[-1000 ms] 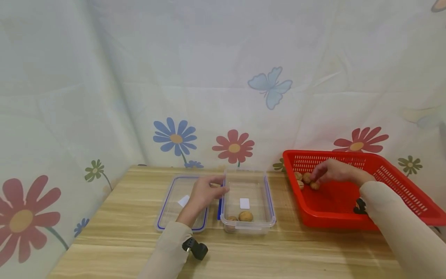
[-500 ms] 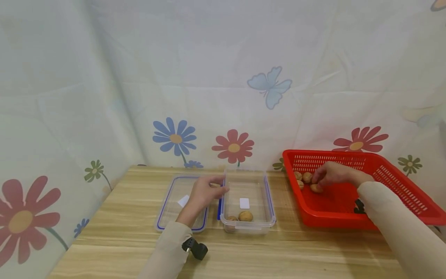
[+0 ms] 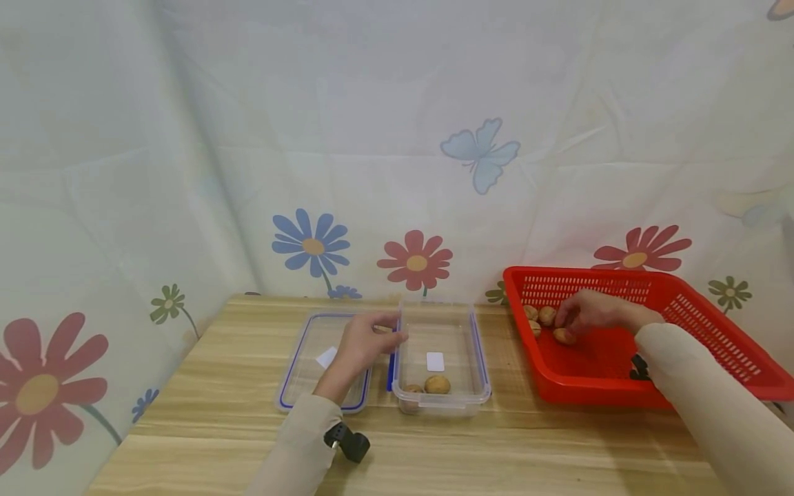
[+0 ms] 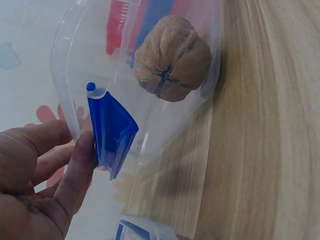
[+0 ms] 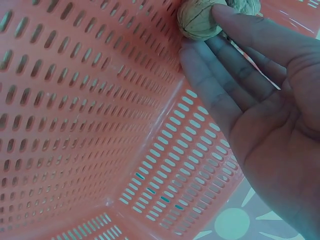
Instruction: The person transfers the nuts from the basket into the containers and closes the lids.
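Observation:
My left hand (image 3: 362,343) holds the left rim of a clear plastic container (image 3: 480,362) on the wooden table. In the left wrist view its thumb (image 4: 80,170) touches the container's blue clip (image 4: 112,127). A walnut (image 3: 437,384) (image 4: 172,57) lies inside the container, with a second one (image 3: 412,389) beside it. My right hand (image 3: 589,311) (image 5: 250,100) is inside the red basket (image 3: 595,274) and pinches a walnut (image 3: 563,335) (image 5: 200,20) between thumb and fingertips, low on the basket floor. Three more walnuts (image 3: 546,315) lie at the basket's far left corner.
The container's lid (image 3: 322,358), clear with a blue seal, lies flat just left of the container, partly under my left hand. A flowered cloth hangs behind and to the left of the table (image 3: 217,420). The basket's perforated wall (image 5: 75,125) is close to my right hand.
My right hand has drawn back slightly toward me and to the right, bringing one walnut away from the cluster. The left hand has stayed where it was.

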A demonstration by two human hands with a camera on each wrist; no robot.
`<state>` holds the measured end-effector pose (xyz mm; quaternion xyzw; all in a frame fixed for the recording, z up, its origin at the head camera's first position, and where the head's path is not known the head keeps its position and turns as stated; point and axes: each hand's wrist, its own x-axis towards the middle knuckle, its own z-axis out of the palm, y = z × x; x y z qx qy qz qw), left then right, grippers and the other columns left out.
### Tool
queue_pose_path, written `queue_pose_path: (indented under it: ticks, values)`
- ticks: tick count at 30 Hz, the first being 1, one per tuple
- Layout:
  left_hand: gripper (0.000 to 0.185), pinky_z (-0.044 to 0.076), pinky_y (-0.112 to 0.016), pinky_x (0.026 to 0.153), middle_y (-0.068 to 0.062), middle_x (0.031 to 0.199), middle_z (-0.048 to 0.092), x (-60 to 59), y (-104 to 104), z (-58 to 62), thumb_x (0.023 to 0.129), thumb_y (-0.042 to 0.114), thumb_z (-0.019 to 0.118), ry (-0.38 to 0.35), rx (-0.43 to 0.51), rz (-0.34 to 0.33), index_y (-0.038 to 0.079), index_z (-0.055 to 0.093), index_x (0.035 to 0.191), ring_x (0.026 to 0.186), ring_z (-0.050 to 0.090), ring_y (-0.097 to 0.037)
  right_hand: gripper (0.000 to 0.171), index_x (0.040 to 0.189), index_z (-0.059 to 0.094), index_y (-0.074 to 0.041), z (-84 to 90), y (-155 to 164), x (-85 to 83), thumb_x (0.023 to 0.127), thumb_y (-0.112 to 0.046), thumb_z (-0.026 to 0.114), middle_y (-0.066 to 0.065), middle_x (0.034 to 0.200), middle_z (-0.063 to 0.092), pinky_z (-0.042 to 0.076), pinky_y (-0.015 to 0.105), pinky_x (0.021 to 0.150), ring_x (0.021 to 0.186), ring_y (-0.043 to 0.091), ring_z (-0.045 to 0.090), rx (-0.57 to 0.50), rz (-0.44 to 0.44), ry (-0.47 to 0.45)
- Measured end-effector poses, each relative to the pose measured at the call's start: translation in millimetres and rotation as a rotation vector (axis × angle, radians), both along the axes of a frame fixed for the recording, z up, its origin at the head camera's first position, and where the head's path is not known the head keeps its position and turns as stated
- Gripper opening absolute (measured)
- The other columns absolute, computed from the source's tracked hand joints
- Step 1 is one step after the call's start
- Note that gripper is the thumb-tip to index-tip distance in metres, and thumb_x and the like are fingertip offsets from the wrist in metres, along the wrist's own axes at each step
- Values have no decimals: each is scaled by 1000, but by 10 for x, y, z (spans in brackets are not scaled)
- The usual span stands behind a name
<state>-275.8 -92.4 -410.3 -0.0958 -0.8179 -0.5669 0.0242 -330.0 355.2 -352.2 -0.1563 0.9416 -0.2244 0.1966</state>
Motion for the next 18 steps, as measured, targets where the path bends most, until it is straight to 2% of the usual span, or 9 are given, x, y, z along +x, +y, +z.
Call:
queue_pose_path:
  ticks: [8,18]
  values:
    - [46,66,-41,77,-19,129,72,3,-5,12,93,8,83,-20,-19,4,-2,69,136,89,78,-27,41,125,76,-6,27,-2,23,90,-24,87,6,115,73,57,59,100,99,24,65,-1,-21,15]
    - [46,66,-42,79,-18,131,72,-4,-11,12,94,11,83,-33,-27,9,1,70,137,90,78,-25,40,128,75,-6,243,-133,141,93,-21,85,8,119,74,59,57,97,102,25,66,-101,-13,151]
